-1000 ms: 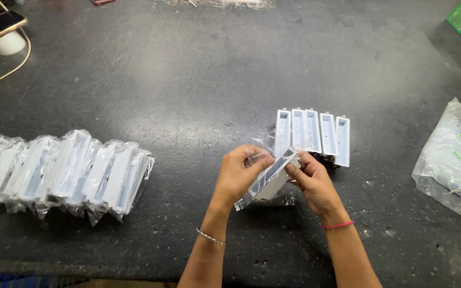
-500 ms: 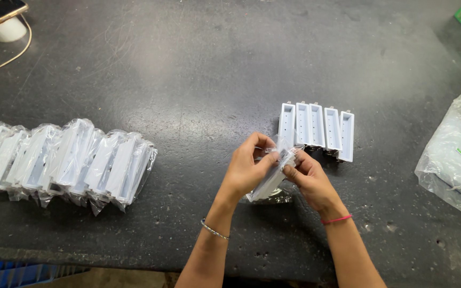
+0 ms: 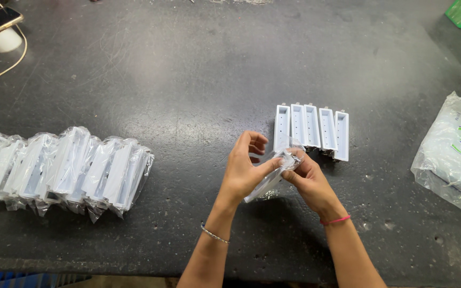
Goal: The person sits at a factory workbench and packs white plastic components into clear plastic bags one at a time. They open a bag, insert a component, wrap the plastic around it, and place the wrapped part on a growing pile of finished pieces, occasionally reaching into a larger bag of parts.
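We hold one white plastic part (image 3: 265,184) in its clear wrapper between both hands above the tabletop (image 3: 188,80).

Our left hand (image 3: 244,170) closes thumb and palm around the part's lower length, while its other fingers (image 3: 257,141) stand open above it; our right hand (image 3: 308,178) pinches the bunched wrapper (image 3: 290,156) at the part's upper end with narrow fingers. The part runs slantwise, from just under the left palm up to the right fingertips. Just beyond those fingertips five unwrapped white parts (image 3: 311,128) lie side by side. Well off to the left of the fingers stands a row of wrapped parts (image 3: 65,168); well off to their right lies a clear plastic bag (image 3: 454,154).
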The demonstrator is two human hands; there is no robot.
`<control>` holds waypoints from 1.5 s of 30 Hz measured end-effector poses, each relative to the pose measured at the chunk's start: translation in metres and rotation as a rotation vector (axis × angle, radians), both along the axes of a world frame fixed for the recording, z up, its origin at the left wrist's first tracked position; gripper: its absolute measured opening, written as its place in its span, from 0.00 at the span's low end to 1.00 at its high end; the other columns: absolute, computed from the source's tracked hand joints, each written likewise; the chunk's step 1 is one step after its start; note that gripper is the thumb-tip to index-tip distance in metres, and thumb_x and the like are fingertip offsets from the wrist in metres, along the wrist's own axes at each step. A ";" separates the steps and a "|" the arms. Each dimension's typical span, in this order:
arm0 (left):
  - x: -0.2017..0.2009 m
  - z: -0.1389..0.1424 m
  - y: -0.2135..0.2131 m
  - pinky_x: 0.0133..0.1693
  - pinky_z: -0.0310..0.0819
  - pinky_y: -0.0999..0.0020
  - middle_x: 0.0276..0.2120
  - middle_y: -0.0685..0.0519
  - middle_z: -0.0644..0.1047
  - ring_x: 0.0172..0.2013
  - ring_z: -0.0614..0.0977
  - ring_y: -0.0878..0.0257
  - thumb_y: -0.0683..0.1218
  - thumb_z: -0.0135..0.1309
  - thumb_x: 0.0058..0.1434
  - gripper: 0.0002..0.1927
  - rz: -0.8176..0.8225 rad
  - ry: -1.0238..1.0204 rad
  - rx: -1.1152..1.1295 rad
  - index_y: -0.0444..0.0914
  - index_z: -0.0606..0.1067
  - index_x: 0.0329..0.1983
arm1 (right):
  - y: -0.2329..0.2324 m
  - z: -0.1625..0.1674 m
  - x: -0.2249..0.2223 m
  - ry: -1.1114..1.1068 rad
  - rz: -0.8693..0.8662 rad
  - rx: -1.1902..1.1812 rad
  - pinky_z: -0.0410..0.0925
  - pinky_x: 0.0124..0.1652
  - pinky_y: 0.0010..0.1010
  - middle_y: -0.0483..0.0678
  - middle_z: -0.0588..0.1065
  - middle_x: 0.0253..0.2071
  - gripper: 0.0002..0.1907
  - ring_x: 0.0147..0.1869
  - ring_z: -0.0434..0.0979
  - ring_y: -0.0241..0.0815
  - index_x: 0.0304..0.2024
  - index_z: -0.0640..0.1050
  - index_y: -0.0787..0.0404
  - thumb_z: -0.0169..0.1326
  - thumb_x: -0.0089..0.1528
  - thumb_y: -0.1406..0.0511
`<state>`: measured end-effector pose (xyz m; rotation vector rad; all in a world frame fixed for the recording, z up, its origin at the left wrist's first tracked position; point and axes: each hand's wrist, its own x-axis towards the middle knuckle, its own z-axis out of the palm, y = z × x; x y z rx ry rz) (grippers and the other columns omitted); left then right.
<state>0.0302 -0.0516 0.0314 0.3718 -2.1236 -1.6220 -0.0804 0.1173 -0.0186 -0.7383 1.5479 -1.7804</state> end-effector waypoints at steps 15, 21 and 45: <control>-0.002 0.008 0.005 0.42 0.81 0.61 0.41 0.51 0.85 0.42 0.88 0.57 0.47 0.63 0.55 0.23 0.057 -0.234 -0.066 0.47 0.74 0.55 | 0.009 0.043 -0.002 0.257 -0.233 -0.104 0.68 0.54 0.24 0.42 0.72 0.51 0.27 0.52 0.70 0.31 0.62 0.75 0.61 0.63 0.62 0.59; -0.006 0.006 0.020 0.43 0.80 0.60 0.41 0.52 0.85 0.43 0.87 0.55 0.48 0.63 0.56 0.21 0.016 -0.291 -0.202 0.48 0.73 0.53 | 0.005 0.034 0.000 0.378 -0.466 0.072 0.69 0.37 0.23 0.46 0.77 0.36 0.10 0.36 0.72 0.32 0.45 0.81 0.66 0.61 0.63 0.68; -0.011 -0.006 0.019 0.42 0.83 0.62 0.41 0.49 0.84 0.42 0.88 0.57 0.44 0.64 0.57 0.18 -0.039 -0.042 0.013 0.40 0.73 0.48 | 0.018 0.030 -0.017 0.026 -0.170 0.072 0.75 0.52 0.34 0.49 0.82 0.45 0.16 0.50 0.81 0.39 0.49 0.82 0.65 0.61 0.59 0.67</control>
